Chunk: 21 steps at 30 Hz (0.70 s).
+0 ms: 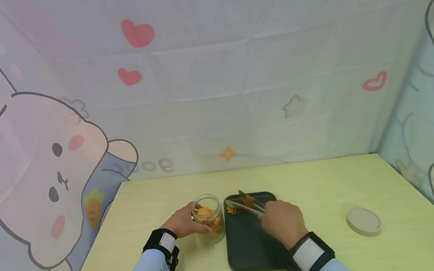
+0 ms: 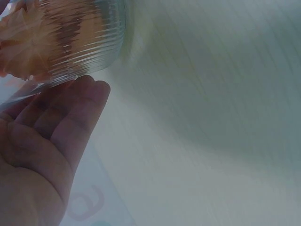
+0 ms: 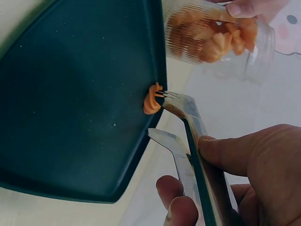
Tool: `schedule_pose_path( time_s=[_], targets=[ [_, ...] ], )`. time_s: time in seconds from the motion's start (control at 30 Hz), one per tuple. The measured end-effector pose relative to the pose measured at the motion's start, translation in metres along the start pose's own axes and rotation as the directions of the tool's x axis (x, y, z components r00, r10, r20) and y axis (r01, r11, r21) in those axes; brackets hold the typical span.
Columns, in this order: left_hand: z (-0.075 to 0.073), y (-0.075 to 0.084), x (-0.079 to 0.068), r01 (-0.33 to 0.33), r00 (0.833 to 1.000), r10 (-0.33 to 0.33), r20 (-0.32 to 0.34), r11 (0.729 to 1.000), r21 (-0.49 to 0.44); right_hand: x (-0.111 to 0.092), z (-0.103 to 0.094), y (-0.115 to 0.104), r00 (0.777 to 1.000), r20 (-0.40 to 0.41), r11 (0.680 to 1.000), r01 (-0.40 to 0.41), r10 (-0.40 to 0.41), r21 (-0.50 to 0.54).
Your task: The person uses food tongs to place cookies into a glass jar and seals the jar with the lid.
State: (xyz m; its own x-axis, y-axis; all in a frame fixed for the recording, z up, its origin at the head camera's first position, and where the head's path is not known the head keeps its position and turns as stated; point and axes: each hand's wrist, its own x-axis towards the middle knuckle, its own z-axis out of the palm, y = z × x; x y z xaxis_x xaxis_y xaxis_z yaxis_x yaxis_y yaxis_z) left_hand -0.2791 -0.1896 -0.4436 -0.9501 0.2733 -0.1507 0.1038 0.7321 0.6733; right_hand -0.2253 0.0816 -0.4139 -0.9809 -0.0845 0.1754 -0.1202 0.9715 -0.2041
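My left hand (image 1: 185, 222) holds a ribbed clear glass jar (image 1: 219, 230), thumb in front and fingers behind. Orange, ridged snack pieces (image 3: 216, 44) fill much of the jar, and its mouth is uncovered. With my right hand (image 1: 284, 223) I grip metal tongs (image 3: 200, 155), thumb on one arm and fingers on the other. The tongs' pronged tip meets a single orange piece (image 3: 151, 100) at the edge of the dark green tray (image 3: 80, 94); their other tip stands apart from it. In the left wrist view, fingers (image 2: 82, 108) lie along the jar's side.
A round, pale lid (image 1: 364, 221) lies on the yellow table (image 1: 314, 186), right of the tray. The jar stands close by the tray's left edge. Behind the table hangs a cloth (image 1: 210, 86) printed with a rabbit and hearts. Small crumbs dot the tray.
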Motion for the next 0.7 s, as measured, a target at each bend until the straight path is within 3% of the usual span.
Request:
schedule_pose_path(
  time_s=[0.33, 0.7],
  targets=[
    [-0.001, 0.006, -0.004, -0.009, 1.000, 0.009, -0.004, 1.000, 0.019, 0.009, 0.017, -0.006, 0.999, 0.038, 0.999, -0.018, 0.020, -0.044],
    [-0.001, 0.006, -0.005, -0.006, 1.000, 0.006, -0.012, 1.000, 0.017, 0.010, 0.015, -0.008, 0.998, 0.052, 0.997, -0.017, 0.020, -0.070]
  ],
)
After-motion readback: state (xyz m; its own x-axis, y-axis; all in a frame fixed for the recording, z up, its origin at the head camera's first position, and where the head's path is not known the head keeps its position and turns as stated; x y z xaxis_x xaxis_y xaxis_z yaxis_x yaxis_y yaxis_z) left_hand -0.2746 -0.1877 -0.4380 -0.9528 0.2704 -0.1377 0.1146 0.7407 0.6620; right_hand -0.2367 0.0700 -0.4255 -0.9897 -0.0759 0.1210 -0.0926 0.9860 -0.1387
